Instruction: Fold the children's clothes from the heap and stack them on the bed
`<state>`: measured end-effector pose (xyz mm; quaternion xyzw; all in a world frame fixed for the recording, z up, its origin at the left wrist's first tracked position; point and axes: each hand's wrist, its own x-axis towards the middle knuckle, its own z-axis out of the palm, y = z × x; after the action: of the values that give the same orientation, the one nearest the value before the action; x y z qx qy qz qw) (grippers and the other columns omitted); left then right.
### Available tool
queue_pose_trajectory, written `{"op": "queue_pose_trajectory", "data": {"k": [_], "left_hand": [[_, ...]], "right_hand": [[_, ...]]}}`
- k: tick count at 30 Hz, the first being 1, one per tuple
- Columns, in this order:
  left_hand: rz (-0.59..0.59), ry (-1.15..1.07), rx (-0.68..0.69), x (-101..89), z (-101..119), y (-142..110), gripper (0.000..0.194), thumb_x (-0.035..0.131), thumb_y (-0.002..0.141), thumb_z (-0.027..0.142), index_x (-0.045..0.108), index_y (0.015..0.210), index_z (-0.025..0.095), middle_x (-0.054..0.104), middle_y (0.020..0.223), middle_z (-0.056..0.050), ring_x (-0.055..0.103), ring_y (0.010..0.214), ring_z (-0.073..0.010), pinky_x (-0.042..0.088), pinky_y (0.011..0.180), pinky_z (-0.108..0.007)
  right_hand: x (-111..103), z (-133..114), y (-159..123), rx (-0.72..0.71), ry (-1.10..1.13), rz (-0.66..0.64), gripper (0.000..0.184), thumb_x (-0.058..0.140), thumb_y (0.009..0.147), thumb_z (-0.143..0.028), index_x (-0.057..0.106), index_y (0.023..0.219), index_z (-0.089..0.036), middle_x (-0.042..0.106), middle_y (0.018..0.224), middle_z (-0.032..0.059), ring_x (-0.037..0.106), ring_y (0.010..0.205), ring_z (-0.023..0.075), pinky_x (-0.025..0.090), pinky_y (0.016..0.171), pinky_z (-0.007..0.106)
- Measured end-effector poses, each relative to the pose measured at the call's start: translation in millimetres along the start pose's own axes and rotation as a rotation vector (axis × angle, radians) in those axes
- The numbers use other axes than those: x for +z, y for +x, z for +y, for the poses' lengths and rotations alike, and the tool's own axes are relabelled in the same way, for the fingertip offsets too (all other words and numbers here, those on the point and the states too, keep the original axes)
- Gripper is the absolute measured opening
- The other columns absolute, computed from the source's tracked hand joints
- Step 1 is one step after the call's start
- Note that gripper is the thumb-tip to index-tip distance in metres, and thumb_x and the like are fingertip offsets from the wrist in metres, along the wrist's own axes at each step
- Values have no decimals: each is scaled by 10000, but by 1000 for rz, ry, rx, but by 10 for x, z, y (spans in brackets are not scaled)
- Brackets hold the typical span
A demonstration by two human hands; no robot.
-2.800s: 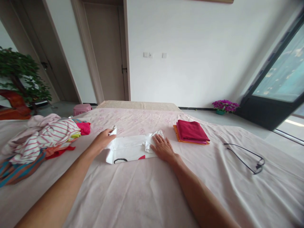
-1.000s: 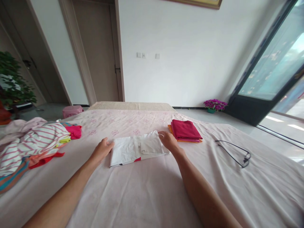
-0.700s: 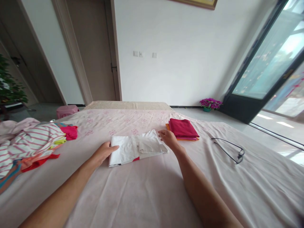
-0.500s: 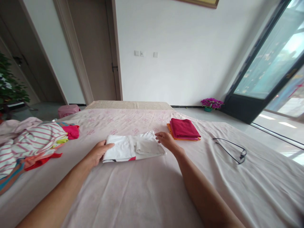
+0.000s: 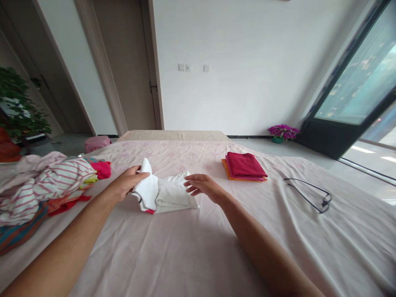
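Observation:
A partly folded white garment (image 5: 173, 193) with a little red at its near edge lies on the pink bedsheet (image 5: 182, 247). My left hand (image 5: 126, 182) grips its left end between thumb and fingers and holds that end raised off the sheet. Over the garment's right part hovers my right hand (image 5: 202, 186), its fingers apart and nothing held in them; whether the fingertips touch the cloth I cannot tell. Right of that hand sits a stack of folded clothes (image 5: 246, 166), deep red on top and orange beneath.
A loose heap of clothes (image 5: 62, 181), striped and coloured, lies at the left. Black-framed glasses (image 5: 323, 202) rest on the sheet at the right. Beyond the bed stand a pink stool (image 5: 97, 143) and a pot of purple flowers (image 5: 283, 132).
My left hand has lifted the garment's left end and bent it up toward the right. My right hand has moved left, off the garment's right edge, and its fingers have spread.

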<state>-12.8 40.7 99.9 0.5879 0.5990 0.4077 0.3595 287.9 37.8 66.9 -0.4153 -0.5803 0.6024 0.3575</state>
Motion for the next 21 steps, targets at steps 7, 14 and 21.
{"op": "queue_pose_trajectory", "data": {"k": [7, 14, 21], "left_hand": [[-96, -25, -88, 576, 448, -3, 577, 664, 683, 342, 541, 1212, 146, 663, 812, -16, 633, 635, -167, 469, 507, -241], [-259, -149, -141, 1087, 446, -64, 570, 610, 773, 290, 474, 1313, 167, 677, 781, -9, 653, 621, -145, 525, 568, -248], [56, 43, 163, 989, 55, -30, 428, 458, 863, 285, 589, 1251, 160, 710, 1057, -93, 691, 921, -194, 552, 868, -353]], "right_hand": [[199, -52, 40, 95, 334, -96, 394, 488, 976, -429, 557, 1245, -149, 668, 1200, 155, 717, 916, 213, 563, 861, 408], [175, 11, 110, 119, 347, -104, 488, 459, 947, -562, 527, 1261, -194, 701, 1045, 95, 701, 834, 207, 575, 726, 369], [213, 164, 154, 73, 200, 75, 363, 645, 693, -180, 625, 1055, -181, 715, 881, 32, 673, 783, 173, 545, 669, 277]]}}
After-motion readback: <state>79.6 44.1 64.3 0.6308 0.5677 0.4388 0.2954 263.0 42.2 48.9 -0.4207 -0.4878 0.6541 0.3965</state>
